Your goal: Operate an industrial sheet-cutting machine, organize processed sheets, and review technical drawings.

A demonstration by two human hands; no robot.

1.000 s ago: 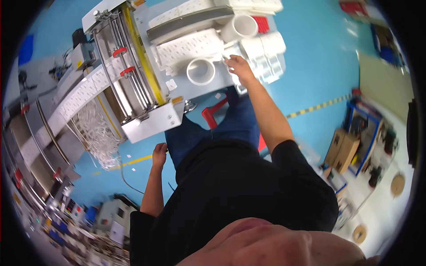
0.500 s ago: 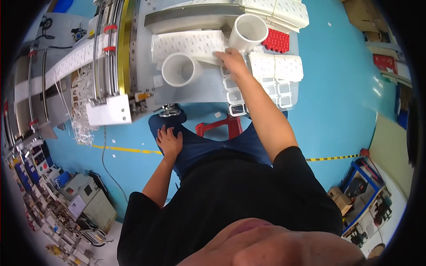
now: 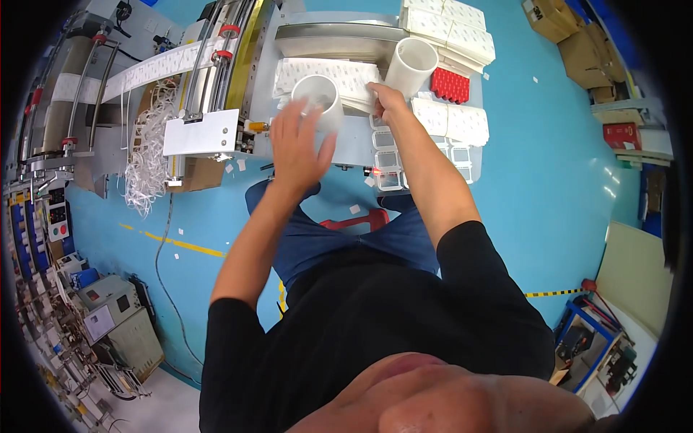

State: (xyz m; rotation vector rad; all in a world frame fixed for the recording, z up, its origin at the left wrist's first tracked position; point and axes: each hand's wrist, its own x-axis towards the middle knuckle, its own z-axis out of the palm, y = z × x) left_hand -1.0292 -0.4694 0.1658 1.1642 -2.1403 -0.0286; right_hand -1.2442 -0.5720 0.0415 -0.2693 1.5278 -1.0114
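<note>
My left hand (image 3: 296,144) is raised with its fingers spread, just in front of a white tube (image 3: 317,97) that stands on the grey machine table (image 3: 354,148); it holds nothing. My right hand (image 3: 386,101) rests with curled fingers on the edge of a stack of white die-cut sheets (image 3: 325,72) at the machine's outlet. A second, taller white tube (image 3: 411,65) stands right behind that hand. Clear plastic trays (image 3: 386,159) lie on the table under my right forearm.
A roller machine (image 3: 216,65) with a white web strip (image 3: 137,72) stands at the left, and shredded white waste (image 3: 148,159) hangs below it. Red parts (image 3: 451,85) and white sheet stacks (image 3: 455,29) lie to the right. A red stool (image 3: 361,220), cardboard boxes (image 3: 570,36) and control cabinets (image 3: 108,325) stand around.
My left hand has come up from my thigh to the near white tube. My right hand has stayed on the sheets, and my head has turned so the table sits more centrally.
</note>
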